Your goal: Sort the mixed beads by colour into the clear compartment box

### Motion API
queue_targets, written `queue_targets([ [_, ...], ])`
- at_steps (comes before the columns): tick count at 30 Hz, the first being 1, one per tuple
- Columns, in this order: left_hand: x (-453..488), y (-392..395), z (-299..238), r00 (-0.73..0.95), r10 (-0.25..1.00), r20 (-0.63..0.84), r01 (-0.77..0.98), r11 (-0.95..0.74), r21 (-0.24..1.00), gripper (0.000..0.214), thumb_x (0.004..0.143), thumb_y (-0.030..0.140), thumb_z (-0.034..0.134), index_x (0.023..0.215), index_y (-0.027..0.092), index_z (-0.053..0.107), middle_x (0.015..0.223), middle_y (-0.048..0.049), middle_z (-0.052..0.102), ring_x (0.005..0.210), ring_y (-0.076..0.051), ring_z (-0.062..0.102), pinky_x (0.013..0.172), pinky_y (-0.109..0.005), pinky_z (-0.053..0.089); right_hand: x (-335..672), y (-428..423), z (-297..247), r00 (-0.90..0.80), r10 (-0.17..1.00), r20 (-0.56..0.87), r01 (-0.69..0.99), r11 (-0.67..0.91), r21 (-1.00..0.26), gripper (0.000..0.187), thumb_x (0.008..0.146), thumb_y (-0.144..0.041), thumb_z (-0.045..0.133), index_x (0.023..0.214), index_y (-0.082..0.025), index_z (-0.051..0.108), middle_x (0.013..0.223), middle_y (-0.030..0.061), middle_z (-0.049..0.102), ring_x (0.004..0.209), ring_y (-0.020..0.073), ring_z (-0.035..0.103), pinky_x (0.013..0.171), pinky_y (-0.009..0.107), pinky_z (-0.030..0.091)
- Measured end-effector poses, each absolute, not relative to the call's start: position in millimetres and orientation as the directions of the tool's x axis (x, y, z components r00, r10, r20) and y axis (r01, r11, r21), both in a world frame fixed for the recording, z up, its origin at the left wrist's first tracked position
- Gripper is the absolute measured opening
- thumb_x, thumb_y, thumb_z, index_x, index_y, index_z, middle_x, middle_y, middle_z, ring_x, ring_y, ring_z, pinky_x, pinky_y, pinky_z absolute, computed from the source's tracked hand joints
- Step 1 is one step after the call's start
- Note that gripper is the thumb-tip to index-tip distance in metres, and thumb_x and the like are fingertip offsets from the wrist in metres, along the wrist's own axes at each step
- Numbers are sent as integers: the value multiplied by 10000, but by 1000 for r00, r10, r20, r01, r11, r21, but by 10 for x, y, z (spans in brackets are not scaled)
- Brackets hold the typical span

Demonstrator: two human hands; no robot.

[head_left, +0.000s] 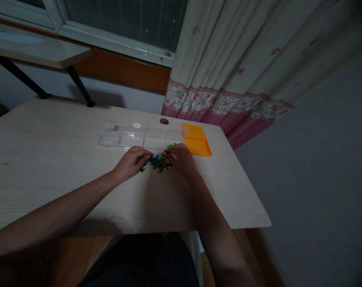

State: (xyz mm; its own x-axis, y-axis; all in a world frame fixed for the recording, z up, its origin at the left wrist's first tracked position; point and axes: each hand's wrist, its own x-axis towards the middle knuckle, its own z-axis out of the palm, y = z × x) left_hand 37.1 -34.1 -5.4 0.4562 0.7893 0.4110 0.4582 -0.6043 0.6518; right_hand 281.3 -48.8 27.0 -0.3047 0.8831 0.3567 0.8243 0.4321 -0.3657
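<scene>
A small pile of toy building bricks (159,162), mostly green, blue and dark with a few tan ones, lies on the table between my hands. My left hand (133,161) is at the pile's left edge, its thumb and fingers pinched at some blue pieces; what exactly it grips is too small to make out. My right hand (182,159) is at the right edge, fingers curled down with the tips at the bricks, and anything in them is hidden. Behind the pile sits a clear plastic compartment tray (143,137).
A yellow tray (198,146) stands right of the clear one. The pale wooden table (64,159) has a cable hole (164,121) near its back edge. A raised shelf (58,54) on black legs is at the back left. A flowered curtain (216,71) hangs behind the table.
</scene>
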Motion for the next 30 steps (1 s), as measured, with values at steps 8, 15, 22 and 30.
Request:
queue_targets([
  [8, 382, -370, -52, 317, 891, 326, 426, -441, 790, 247, 962, 401, 620, 954, 203, 766, 834, -40, 663, 714, -161, 600, 648, -313, 513, 2800, -490, 277, -276, 900, 338, 807, 408, -428, 97, 889, -165, 699, 942, -200, 772, 942, 66, 767, 957, 223, 649, 929, 357, 480],
  [15, 305, -283, 22, 172, 931, 322, 450, -365, 815, 342, 923, 484, 617, 774, 182, 680, 670, -1, 604, 619, -143, 535, 565, -259, 375, 2793, -472, 252, -173, 904, 391, 793, 363, -489, 151, 839, -87, 692, 902, -211, 748, 886, 46, 746, 918, 220, 646, 894, 358, 480],
  [22, 209, -168, 58, 24, 927, 374, 427, -348, 834, 387, 886, 498, 634, 663, 185, 588, 579, 24, 501, 580, -128, 449, 568, -257, 333, 2743, -470, 229, 4, 928, 373, 754, 242, -611, 38, 861, -188, 727, 888, -214, 735, 848, 30, 740, 818, 192, 676, 812, 318, 499],
  [30, 361, -255, -3, 160, 967, 198, 179, -226, 958, 528, 874, 649, 598, 627, 182, 578, 580, 4, 553, 549, -126, 487, 540, -253, 371, 2460, -596, 234, -159, 930, 330, 756, 330, -566, 177, 977, -282, 610, 926, -228, 771, 892, 42, 772, 877, 192, 675, 818, 293, 472],
])
